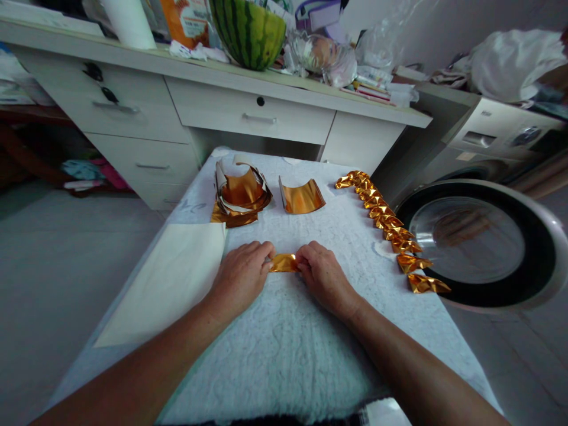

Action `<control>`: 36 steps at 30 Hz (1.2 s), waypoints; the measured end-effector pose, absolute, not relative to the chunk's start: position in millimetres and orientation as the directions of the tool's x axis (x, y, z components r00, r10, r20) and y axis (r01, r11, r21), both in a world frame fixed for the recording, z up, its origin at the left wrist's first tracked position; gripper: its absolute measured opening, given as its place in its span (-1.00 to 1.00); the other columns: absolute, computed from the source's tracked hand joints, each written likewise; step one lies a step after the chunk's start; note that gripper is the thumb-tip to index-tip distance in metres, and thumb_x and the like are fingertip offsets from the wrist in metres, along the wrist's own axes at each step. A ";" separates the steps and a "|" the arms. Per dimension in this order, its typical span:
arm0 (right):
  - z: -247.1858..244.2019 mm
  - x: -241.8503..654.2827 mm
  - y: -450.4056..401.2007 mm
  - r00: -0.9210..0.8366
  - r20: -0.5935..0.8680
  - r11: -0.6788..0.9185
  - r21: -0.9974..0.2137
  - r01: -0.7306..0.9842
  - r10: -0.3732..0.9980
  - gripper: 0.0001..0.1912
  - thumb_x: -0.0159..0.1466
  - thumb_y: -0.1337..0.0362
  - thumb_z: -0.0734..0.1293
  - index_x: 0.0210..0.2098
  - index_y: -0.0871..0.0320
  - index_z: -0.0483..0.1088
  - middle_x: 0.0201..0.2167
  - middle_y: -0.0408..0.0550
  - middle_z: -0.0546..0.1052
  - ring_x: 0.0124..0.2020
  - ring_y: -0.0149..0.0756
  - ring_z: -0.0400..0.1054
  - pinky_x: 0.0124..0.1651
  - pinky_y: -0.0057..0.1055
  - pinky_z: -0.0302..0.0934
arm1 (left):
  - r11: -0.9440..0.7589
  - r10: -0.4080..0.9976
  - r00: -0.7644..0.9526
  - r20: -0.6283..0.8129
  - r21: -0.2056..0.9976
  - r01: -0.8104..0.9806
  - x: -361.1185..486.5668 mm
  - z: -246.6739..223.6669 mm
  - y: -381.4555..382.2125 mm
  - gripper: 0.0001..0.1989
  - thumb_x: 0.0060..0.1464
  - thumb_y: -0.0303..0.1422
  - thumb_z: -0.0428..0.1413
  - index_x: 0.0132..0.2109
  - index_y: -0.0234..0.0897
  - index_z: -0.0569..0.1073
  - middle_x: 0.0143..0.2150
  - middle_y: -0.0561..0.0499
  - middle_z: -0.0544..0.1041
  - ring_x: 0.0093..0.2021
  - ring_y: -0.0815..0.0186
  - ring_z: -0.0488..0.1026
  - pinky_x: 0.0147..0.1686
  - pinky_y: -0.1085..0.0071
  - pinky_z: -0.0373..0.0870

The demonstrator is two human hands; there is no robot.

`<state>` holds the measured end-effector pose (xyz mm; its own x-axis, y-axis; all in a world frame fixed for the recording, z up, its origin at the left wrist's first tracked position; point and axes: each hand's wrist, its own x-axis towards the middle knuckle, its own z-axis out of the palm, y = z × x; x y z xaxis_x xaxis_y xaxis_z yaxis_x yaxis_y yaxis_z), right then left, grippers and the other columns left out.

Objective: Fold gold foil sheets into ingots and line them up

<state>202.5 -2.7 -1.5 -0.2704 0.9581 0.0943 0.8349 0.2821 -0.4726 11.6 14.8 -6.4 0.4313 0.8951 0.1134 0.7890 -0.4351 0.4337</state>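
A small folded strip of gold foil paper lies crosswise in front of me, pinched at both ends. My left hand is closed on its left end and my right hand on its right end; the fingertips partly hide those ends. Beyond the hands, one curled sheet of gold foil paper rests by itself. To its left is a stack of curled gold foil sheets with pale backs. Along the right edge runs a row of several folded gold foil pieces.
The cloth-covered table carries a large cream paper sheet at left. Behind stands a white desk with a cut watermelon and plastic bags. A washing machine's open round door is close to the table's right edge.
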 end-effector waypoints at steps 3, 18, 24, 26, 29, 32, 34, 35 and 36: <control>-1.8 200.5 -2.7 -0.311 0.084 0.314 -0.454 0.834 0.947 -0.77 0.28 0.50 0.16 -0.32 0.14 0.40 -0.31 -0.08 0.42 -0.26 -0.32 0.27 -0.15 -0.39 0.06 | -0.455 0.881 0.461 0.107 0.459 0.763 11.4 -9.3 16.9 -0.83 0.18 -0.52 -0.03 -0.24 -0.19 0.42 -0.27 0.02 0.43 -0.21 0.26 0.40 -0.19 0.35 0.28; -0.8 183.9 -3.4 -0.249 0.086 0.263 -0.265 0.928 0.965 -0.86 0.30 0.22 0.26 -0.35 0.15 0.34 -0.31 -0.05 0.43 -0.26 -0.24 0.26 -0.19 -0.32 0.01 | -0.415 0.902 0.421 0.098 0.467 0.780 15.8 -9.5 15.3 -0.93 0.13 -0.32 0.11 -0.28 -0.21 0.40 -0.26 0.02 0.45 -0.20 0.21 0.39 -0.20 0.31 0.25; -2.0 180.4 -5.0 -0.229 0.103 0.245 -0.197 0.949 0.968 -0.80 0.32 0.14 0.24 -0.33 0.14 0.33 -0.29 -0.03 0.44 -0.25 -0.19 0.27 -0.20 -0.27 0.01 | -0.400 0.906 0.418 0.064 0.453 0.797 15.6 -9.9 16.7 -0.97 0.15 -0.38 0.07 -0.28 -0.20 0.39 -0.25 0.03 0.43 -0.19 0.22 0.37 -0.18 0.32 0.24; -1.6 179.1 -5.3 -0.223 0.106 0.240 -0.186 0.953 0.969 -0.76 0.33 0.10 0.24 -0.32 0.14 0.34 -0.29 -0.02 0.44 -0.25 -0.18 0.28 -0.19 -0.26 0.01 | -0.399 0.904 0.425 0.051 0.457 0.795 14.4 -9.7 17.2 -0.94 0.15 -0.42 0.04 -0.29 -0.20 0.39 -0.26 0.03 0.43 -0.19 0.23 0.36 -0.17 0.32 0.24; -1.2 177.5 -5.4 -0.221 0.103 0.236 -0.178 0.955 0.970 -0.72 0.32 0.04 0.24 -0.31 0.14 0.34 -0.28 0.00 0.45 -0.23 -0.15 0.28 -0.18 -0.25 0.02 | -0.396 0.903 0.428 0.036 0.457 0.796 11.7 -9.5 16.9 -0.89 0.15 -0.46 0.01 -0.28 -0.18 0.41 -0.26 0.03 0.43 -0.18 0.23 0.35 -0.16 0.32 0.23; -1.2 176.9 -5.3 -0.215 0.093 0.228 -0.173 0.958 0.972 -0.72 0.32 0.04 0.24 -0.29 0.14 0.35 -0.27 0.01 0.44 -0.22 -0.14 0.28 -0.17 -0.24 0.03 | -0.377 0.915 0.401 0.035 0.425 0.823 8.9 -9.2 15.2 -0.87 0.15 -0.44 0.01 -0.23 -0.15 0.44 -0.24 0.02 0.42 -0.18 0.21 0.31 -0.16 0.30 0.21; -1.1 177.0 -5.3 -0.215 0.086 0.227 -0.173 0.958 0.973 -0.74 0.31 0.06 0.25 -0.28 0.14 0.35 -0.27 0.01 0.44 -0.22 -0.14 0.27 -0.16 -0.23 0.03 | -0.342 0.932 0.362 0.031 0.408 0.846 7.6 -9.1 13.9 -0.85 0.14 -0.43 0.01 -0.21 -0.12 0.46 -0.22 0.02 0.42 -0.17 0.17 0.29 -0.17 0.28 0.19; -1.1 177.2 -5.4 -0.218 0.083 0.229 -0.175 0.958 0.972 -0.75 0.31 0.07 0.25 -0.27 0.14 0.35 -0.27 0.01 0.43 -0.22 -0.15 0.26 -0.15 -0.23 0.03 | -0.327 0.937 0.347 0.025 0.405 0.854 7.2 -9.1 13.4 -0.83 0.14 -0.43 0.01 -0.20 -0.10 0.46 -0.21 0.01 0.42 -0.16 0.16 0.28 -0.18 0.27 0.18; -1.2 177.5 -5.5 -0.218 0.082 0.230 -0.178 0.957 0.972 -0.75 0.31 0.08 0.25 -0.26 0.14 0.35 -0.27 0.02 0.43 -0.21 -0.15 0.26 -0.15 -0.23 0.03 | -0.317 0.941 0.339 0.019 0.406 0.857 7.0 -9.2 13.1 -0.82 0.14 -0.43 0.01 -0.19 -0.09 0.46 -0.20 0.01 0.42 -0.15 0.15 0.27 -0.19 0.27 0.17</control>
